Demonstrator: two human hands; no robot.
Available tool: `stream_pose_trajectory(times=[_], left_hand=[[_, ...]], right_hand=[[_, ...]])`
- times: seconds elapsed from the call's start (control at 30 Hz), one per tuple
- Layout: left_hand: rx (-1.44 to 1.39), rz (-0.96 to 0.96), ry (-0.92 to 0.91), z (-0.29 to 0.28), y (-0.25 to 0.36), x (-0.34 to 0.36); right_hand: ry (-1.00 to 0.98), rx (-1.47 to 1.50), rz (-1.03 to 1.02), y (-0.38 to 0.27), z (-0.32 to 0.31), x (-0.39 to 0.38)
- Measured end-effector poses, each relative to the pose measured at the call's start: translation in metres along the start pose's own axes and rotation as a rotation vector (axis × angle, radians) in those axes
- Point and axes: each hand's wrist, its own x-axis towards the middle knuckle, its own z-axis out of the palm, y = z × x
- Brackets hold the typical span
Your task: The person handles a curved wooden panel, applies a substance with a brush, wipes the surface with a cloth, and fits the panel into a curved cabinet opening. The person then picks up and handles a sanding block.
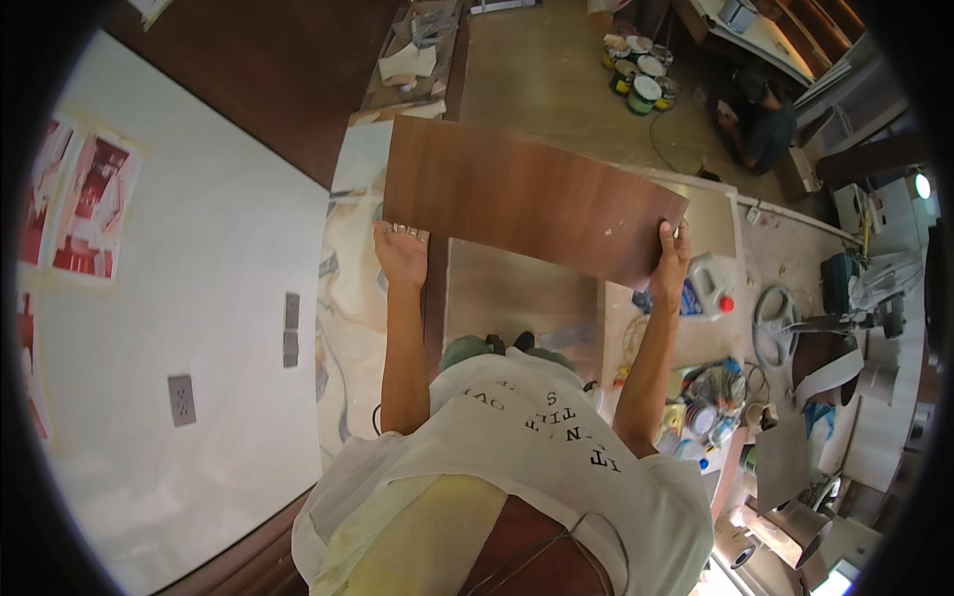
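A long brown wood-grain panel [527,197] is held up in front of me, tilted so that its right end sits lower. My left hand [401,256] is at its lower left corner, palm turned up, with the fingertips curled at the near edge. At the other end my right hand [672,260] grips the short right edge, thumb on the upper face and fingers mostly hidden behind. A small pale mark shows on the panel near that hand.
To my left stands a white wall panel with outlets [182,400] and pinned pictures. On the right, a bench carries a white jug with a red cap [710,286], tins and bags. Paint cans [644,91] stand on the floor ahead; another person [763,124] crouches beyond them.
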Motion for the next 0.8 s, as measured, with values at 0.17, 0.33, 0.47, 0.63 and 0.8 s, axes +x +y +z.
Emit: stream_pose_trajectory(times=[0.17, 0.33, 0.47, 0.63, 0.8], left_hand=[[0.020, -0.031, 0.047, 0.050, -0.031, 0.067], [-0.044, -0.153, -0.056, 0.045, -0.078, 0.173], [-0.007, -0.334, -0.045, 0.029, -0.115, 0.278], [0.321, -0.569, -0.024, 0.064, -0.163, 0.397], [0.567, -0.684, -0.318, 0.117, -0.191, 0.483]], right_hand=[[0.028, -0.048, 0.009, -0.003, 0.008, 0.071], [0.162, -0.012, -0.007, 0.020, 0.012, 0.134], [0.139, 0.058, -0.071, 0.022, 0.036, 0.187], [0.236, -0.074, -0.193, -0.007, 0.099, 0.267], [0.360, -0.305, -0.224, -0.007, 0.165, 0.347]])
